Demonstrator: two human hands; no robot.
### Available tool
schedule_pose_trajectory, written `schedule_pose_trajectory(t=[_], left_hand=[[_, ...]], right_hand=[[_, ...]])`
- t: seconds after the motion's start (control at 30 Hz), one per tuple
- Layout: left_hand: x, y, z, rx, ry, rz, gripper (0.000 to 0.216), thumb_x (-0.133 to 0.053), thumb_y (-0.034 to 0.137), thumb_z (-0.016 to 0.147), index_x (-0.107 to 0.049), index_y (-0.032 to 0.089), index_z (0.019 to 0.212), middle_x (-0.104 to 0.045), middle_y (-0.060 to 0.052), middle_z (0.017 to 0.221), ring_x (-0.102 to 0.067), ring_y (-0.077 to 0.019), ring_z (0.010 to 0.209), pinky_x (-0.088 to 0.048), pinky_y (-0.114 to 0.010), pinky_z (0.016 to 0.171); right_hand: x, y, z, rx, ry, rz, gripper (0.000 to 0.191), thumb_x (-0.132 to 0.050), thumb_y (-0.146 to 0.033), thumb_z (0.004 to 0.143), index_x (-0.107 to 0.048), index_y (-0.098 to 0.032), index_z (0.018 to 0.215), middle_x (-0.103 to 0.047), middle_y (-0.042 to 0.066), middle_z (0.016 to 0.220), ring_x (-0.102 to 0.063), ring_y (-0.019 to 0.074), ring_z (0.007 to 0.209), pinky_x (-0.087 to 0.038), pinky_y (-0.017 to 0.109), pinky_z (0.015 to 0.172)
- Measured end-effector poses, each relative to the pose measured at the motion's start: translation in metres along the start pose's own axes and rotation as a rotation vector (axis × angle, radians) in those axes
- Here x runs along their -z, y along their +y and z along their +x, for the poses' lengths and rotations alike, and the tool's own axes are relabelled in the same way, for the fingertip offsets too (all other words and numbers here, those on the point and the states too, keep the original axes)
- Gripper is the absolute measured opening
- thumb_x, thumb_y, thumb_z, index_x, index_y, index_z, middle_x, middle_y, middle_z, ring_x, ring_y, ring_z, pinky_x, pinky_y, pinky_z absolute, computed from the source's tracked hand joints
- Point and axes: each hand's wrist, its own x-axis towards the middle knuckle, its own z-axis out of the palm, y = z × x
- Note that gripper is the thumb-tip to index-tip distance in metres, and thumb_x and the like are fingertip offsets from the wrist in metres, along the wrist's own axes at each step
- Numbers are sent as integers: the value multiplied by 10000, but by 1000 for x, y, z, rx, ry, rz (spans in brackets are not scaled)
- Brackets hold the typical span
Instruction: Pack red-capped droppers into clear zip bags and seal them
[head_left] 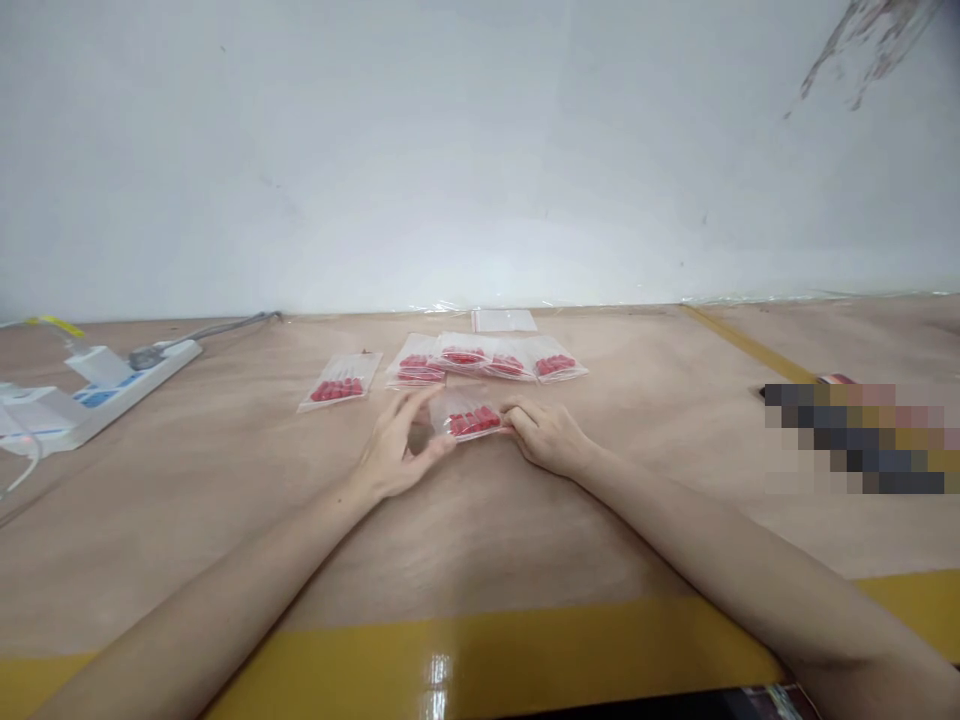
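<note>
A small clear zip bag with red pieces (472, 418) lies on the wooden table (480, 520) between my hands. My left hand (397, 445) pinches its left edge, thumb and fingers curved around it. My right hand (547, 438) presses on the bag's right edge with closed fingers. Just behind it lies a row of overlapping filled bags (487, 360), and another filled bag (341, 382) sits apart to the left. An empty clear bag (504, 320) rests near the wall.
A white power strip (97, 390) with plugs and a grey cable lies at the left. Yellow tape (465, 665) marks the table's front edge and runs along the right. A blurred-out object (862, 435) sits at the right. A white wall stands behind.
</note>
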Motion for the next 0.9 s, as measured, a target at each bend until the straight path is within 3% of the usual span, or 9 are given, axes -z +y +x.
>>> schedule_pose_trajectory(t=[0.1, 0.17, 0.27, 0.4, 0.5, 0.63, 0.8, 0.9], left_hand=[[-1, 7, 7, 479, 27, -164, 546, -512, 430, 835, -369, 185, 1301, -605, -78, 900, -613, -214, 828, -534, -356, 711], [-2, 12, 13, 738, 32, -405, 564, -565, 393, 813, -349, 205, 1299, -610, -76, 911, -619, -209, 809, -540, -327, 653], [-1, 18, 19, 938, -34, -814, 586, -696, 249, 707, -421, 224, 1224, -613, -73, 1001, -632, -178, 800, -536, -268, 634], [3, 16, 17, 1006, -156, -949, 413, -747, 116, 576, -583, 153, 953, -649, -30, 767, -628, -126, 641, -517, -226, 607], [10, 1, 18, 959, -121, -920, 319, -731, 77, 513, -586, 145, 789, -626, 6, 645, -605, -119, 556, -497, -224, 540], [41, -34, 28, 840, -9, -793, 250, -737, 213, 526, -519, 159, 636, -552, 42, 520, -550, -118, 459, -440, -232, 458], [95, -87, 42, 820, 126, -502, 438, -769, 264, 441, -507, 187, 784, -565, 44, 637, -568, -116, 538, -458, -230, 513], [112, -113, 48, 815, 19, -234, 522, -747, 317, 460, -516, 189, 910, -580, 9, 716, -592, -150, 626, -486, -255, 556]], right_hand=[[-2, -3, 0, -24, -67, 263, 190, -324, -206, 929, -486, -172, 836, -595, 118, 1064, -557, 170, 997, -448, 260, 713], [-2, -6, 2, -29, -138, 388, 164, -335, -181, 915, -478, -181, 835, -583, 123, 1113, -549, 176, 1037, -464, 291, 776], [2, -12, 5, -48, -258, 512, 132, -377, -197, 906, -481, -192, 826, -569, 99, 1166, -573, 162, 999, -471, 291, 800], [9, -16, 7, -29, -334, 599, 80, -451, -258, 884, -497, -194, 868, -559, 80, 1175, -561, 159, 1014, -460, 281, 827], [10, -12, 6, -22, -267, 598, 135, -499, -290, 857, -498, -183, 939, -556, 99, 1123, -544, 168, 1000, -449, 300, 840], [7, -5, 3, -70, -212, 537, 103, -479, -256, 859, -502, -170, 911, -561, 87, 975, -549, 143, 828, -463, 282, 741], [5, -3, 3, -65, -192, 495, 61, -468, -198, 850, -514, -160, 860, -535, 91, 985, -532, 121, 766, -458, 259, 703], [4, -4, 3, -72, -185, 495, 56, -474, -179, 839, -518, -156, 865, -530, 90, 983, -527, 121, 767, -456, 255, 700]])
